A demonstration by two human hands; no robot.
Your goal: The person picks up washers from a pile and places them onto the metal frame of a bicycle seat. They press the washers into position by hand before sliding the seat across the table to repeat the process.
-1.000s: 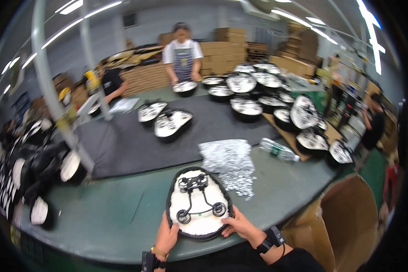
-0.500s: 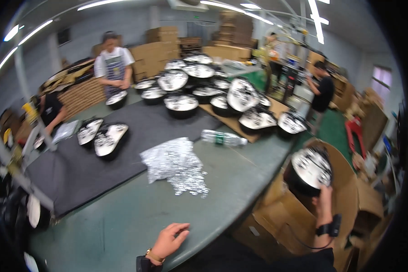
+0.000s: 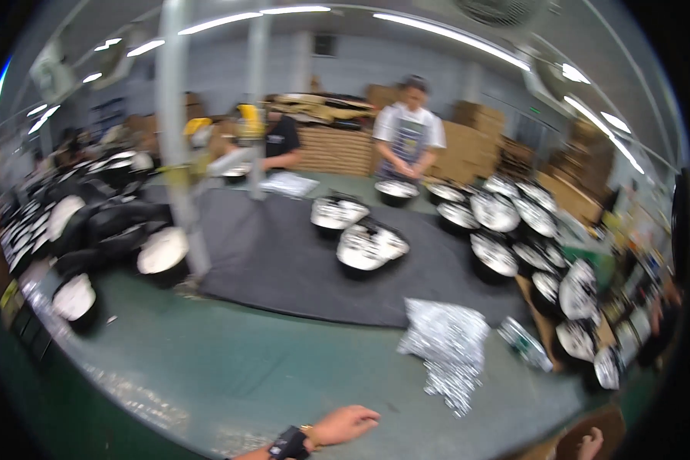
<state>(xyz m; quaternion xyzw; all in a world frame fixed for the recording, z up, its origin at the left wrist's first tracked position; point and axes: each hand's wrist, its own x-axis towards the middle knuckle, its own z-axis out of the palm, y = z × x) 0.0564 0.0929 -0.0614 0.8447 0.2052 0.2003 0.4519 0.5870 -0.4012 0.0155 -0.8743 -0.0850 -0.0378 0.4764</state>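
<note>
My left hand (image 3: 347, 424) hovers at the table's near edge, fingers stretched out and holding nothing. At the lower right border my right hand (image 3: 589, 445) shows in part over the mouth of a cardboard box (image 3: 563, 443); its fingers look apart, and I see nothing in them. Closest to the left hand lies a clear bag spilling small silvery pieces (image 3: 448, 349). Beyond it, on a dark mat (image 3: 284, 261), sit two rounded black pieces with white tops (image 3: 372, 247), which look like upturned bicycle saddles.
A plastic bottle (image 3: 525, 343) lies beside the silvery pieces. More black-and-white pieces (image 3: 494, 211) are heaped at the right, and others (image 3: 163, 251) at the left by a pole (image 3: 175, 130). A co-worker in an apron (image 3: 409, 138) stands across the green table (image 3: 230, 345).
My view has swung to the left. The black piece with the white top that my right hand held over the box is no longer seen in that hand. My left hand stays empty.
</note>
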